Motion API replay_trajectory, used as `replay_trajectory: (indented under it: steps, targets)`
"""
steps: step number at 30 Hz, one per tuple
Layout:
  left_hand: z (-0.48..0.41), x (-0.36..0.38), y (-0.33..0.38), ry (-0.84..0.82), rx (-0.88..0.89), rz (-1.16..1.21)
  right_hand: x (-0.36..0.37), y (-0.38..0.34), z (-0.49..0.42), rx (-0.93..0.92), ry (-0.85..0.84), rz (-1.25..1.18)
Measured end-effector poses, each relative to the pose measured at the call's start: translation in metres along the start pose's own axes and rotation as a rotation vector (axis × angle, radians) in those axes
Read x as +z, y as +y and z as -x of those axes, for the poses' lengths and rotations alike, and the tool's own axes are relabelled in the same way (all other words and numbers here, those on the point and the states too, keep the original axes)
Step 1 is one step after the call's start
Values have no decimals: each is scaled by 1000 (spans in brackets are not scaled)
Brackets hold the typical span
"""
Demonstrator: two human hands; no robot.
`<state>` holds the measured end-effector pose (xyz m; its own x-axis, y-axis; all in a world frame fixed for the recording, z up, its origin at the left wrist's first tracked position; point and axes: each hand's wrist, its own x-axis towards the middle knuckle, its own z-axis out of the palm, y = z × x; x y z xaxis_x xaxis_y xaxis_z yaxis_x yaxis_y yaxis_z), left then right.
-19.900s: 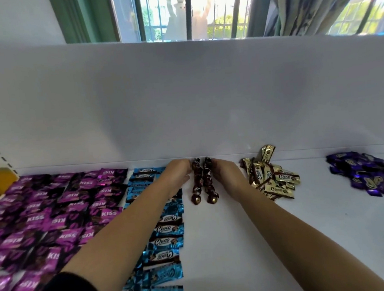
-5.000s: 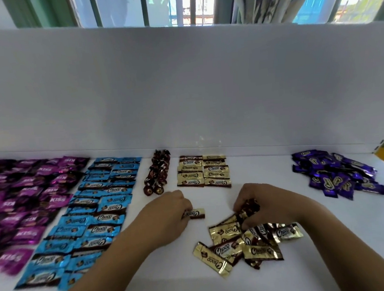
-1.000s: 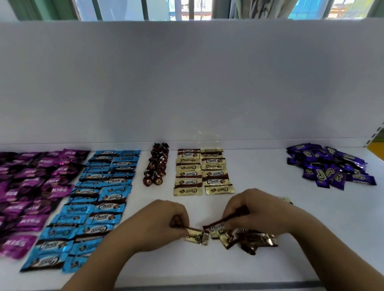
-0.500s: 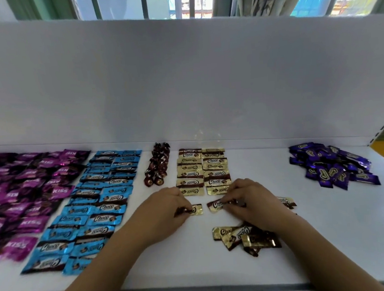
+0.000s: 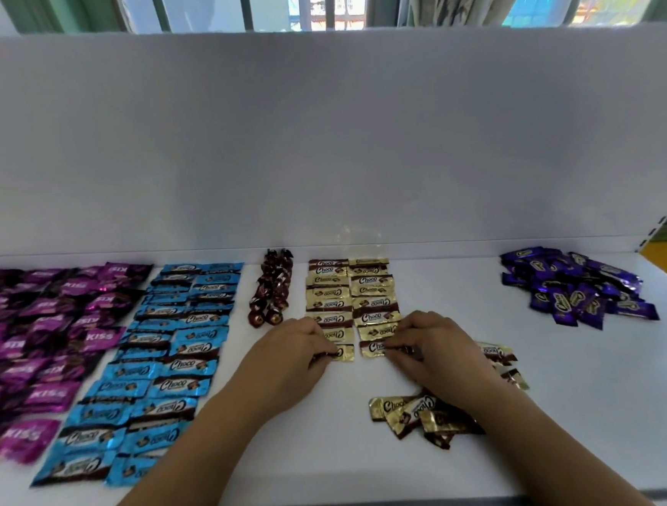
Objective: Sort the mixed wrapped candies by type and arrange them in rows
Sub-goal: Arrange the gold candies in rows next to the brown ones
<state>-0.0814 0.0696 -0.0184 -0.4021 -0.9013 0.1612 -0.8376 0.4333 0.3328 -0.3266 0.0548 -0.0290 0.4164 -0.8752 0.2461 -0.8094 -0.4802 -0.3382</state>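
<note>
Gold candy (image 5: 372,348) — partly beneath right hand (image 5: 431,351)

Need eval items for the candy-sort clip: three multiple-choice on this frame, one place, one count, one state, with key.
1. Where is the purple pile? A) far left B) right of the gold rows C) nearest the person
2. Columns in the gold rows? A) one B) four C) two
3. The left hand and right hand: A) each pinches a gold candy B) lie flat, empty C) hang idle

B: it lies right of the gold. C: two columns run side by side. A: each hand curls on its candy at the rows' near end.
</note>
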Motion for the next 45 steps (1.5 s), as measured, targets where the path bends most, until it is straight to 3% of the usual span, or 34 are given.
replay_trajectory:
  steps: [4, 8, 11, 14, 21, 27, 34, 38, 41, 45]
  targets:
    - [-1, 2, 0, 32, 4, 17, -2, -1, 0, 7, -27, 20]
    - [1, -2, 6, 47, 1, 44, -16, -1, -1, -32, -181, -10]
    - [5, -7, 25, -74, 34, 71, -35, 4, 1, -4, -283, -83]
    - [8, -4, 49, -206, 82, 93, -48, 11, 5, 52, -358, -4]
    - [10, 9, 74, -236, 74, 149, -53, 13, 7, 134, -436, 33]
    - [11, 10, 84, -261, -77, 243, -58, 13, 4, 133, -416, -117]
    - [14, 1, 69, -319, -179, 364, -53, 7, 0, 126, -180, -375]
    - [20, -7, 53, -291, -221, 362, -35, -8, -3, 81, -302, -305]
    - [26, -11, 39, -205, -260, 237, -25, -8, 1, 10, -264, -137]
    - [33, -8, 25, -69, -175, 59, -28, -3, 10, -31, -300, -97]
